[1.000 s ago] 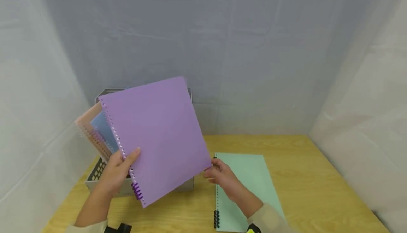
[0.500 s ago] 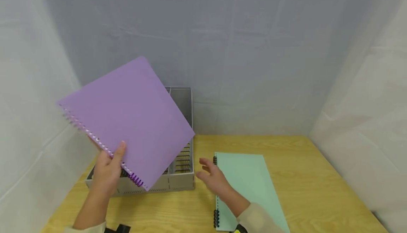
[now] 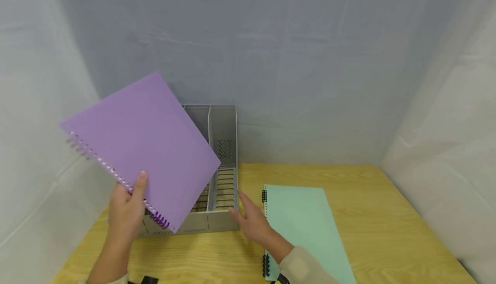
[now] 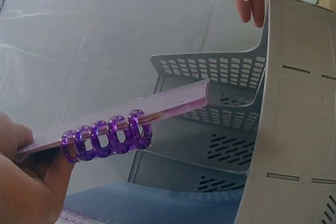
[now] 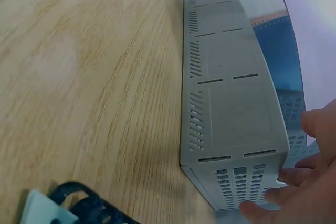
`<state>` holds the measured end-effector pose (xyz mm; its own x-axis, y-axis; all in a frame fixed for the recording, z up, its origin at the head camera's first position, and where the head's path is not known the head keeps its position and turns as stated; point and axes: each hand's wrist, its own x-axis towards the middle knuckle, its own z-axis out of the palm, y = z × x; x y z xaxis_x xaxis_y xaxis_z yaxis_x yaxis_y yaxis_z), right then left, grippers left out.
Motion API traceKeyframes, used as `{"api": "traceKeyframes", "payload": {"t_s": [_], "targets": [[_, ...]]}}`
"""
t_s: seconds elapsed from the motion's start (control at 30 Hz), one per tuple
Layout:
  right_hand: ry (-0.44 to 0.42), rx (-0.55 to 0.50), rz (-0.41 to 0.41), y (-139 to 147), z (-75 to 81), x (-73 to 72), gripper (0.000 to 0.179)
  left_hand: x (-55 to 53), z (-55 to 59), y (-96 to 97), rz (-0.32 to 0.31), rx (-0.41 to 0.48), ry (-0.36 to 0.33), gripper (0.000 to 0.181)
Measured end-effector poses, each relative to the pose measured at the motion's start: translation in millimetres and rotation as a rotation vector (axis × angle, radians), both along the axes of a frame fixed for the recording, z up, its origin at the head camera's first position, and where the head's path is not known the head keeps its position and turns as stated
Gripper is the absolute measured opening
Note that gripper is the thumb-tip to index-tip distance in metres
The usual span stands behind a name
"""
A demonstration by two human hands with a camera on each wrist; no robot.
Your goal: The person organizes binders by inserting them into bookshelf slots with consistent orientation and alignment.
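Note:
A purple spiral-bound notebook [image 3: 143, 146] is held up tilted by my left hand [image 3: 125, 213], which pinches its bound edge, thumb on the cover. It overlaps much of the grey file rack [image 3: 222, 221] in the head view; in the left wrist view its purple coil [image 4: 107, 137] hangs near the rack's slots. My right hand [image 3: 253, 223] is at the rack's right front corner, thumb by the front rim and fingers extended along the side. A blue notebook [image 5: 278, 51] and a peach one [image 5: 270, 17] stand inside the rack; the purple notebook hides them in the head view.
A mint-green notebook [image 3: 306, 228] with black coils lies flat on the wooden table [image 3: 372, 215], right of the rack and partly under my right forearm. White sheeting [image 3: 310, 60] encloses the table at the back and both sides.
My left hand has moved the purple notebook left and tilted it further, uncovering the rack's right slots. My right hand has let go of the notebook's corner and moved left to the rack's corner.

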<state>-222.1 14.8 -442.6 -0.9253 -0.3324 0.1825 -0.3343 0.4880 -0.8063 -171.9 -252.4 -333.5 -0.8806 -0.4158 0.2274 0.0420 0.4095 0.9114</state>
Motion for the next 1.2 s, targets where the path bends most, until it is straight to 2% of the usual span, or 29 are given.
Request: {"api": "traceKeyframes", "payload": {"t_s": [0.13,0.37,0.7,0.8,1.0,1.2], "targets": [[0.054,0.078,-0.036,-5.2,-1.3,-1.8,0.063,2.4,0.8,-1.7,0.014,-0.016,0.005,0.057],[0.174,0.237,-0.057,-4.6,-0.6,-0.7,0.055,4.7,1.3,-2.7,0.073,-0.077,0.071,0.048],[0.216,0.421,-0.091,-2.0,1.6,-1.7,0.055,3.8,-0.6,-5.0,0.097,-0.129,0.1,0.045],[0.222,0.505,-0.102,-1.2,4.3,-4.4,0.055,1.4,-2.9,-3.8,0.08,-0.126,0.094,0.046],[0.299,0.628,-0.085,-1.2,8.3,-9.8,0.052,-3.6,-7.4,-0.7,0.066,-0.125,0.073,0.05],[0.38,0.745,-0.043,-1.4,10.1,-13.2,0.056,-7.3,-10.6,1.6,0.077,-0.15,0.107,0.047]]}}
